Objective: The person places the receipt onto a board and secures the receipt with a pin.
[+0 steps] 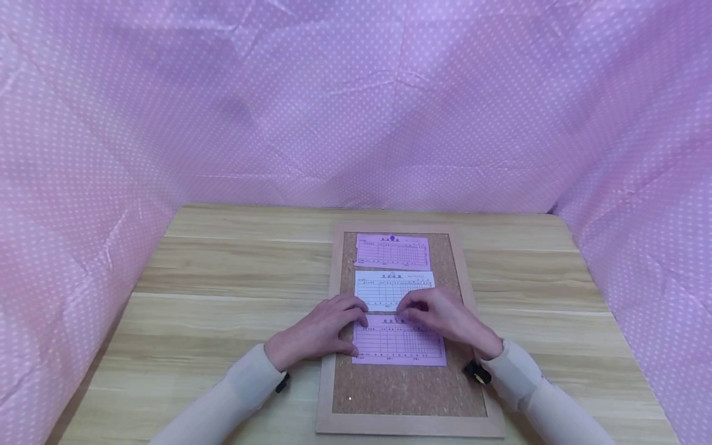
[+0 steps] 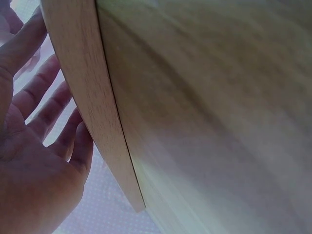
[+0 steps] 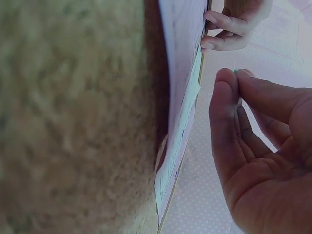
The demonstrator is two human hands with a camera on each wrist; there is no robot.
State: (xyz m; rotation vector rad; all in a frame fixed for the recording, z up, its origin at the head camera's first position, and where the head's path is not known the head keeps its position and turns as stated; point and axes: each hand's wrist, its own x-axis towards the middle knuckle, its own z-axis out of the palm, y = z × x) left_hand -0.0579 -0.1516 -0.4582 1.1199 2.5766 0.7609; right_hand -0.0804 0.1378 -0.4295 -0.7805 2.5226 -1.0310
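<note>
My left hand [image 1: 328, 327] rests at the left edge of the lower pink form slip [image 1: 389, 346], fingertips near its top corner and thumb on its lower left side. Thumb and forefinger of my right hand [image 1: 439, 314] pinch a small green pushpin [image 3: 236, 71], mostly hidden between the fingertips, over the top edge of that slip. Directly above lies a white form slip [image 1: 378, 292], its lower right part covered by the right hand. At the top of the corkboard [image 1: 408, 392], a purple pushpin [image 1: 392, 238] stands in another pink form slip [image 1: 372, 253].
A pale wooden frame [image 1: 411, 425] surrounds the corkboard, which lies on a wood-grain table [image 1: 222, 259]. Pink dotted cloth [image 1: 356, 123] hangs behind and on both sides. A tiny bright spot [image 1: 350, 398] shows at the board's lower left.
</note>
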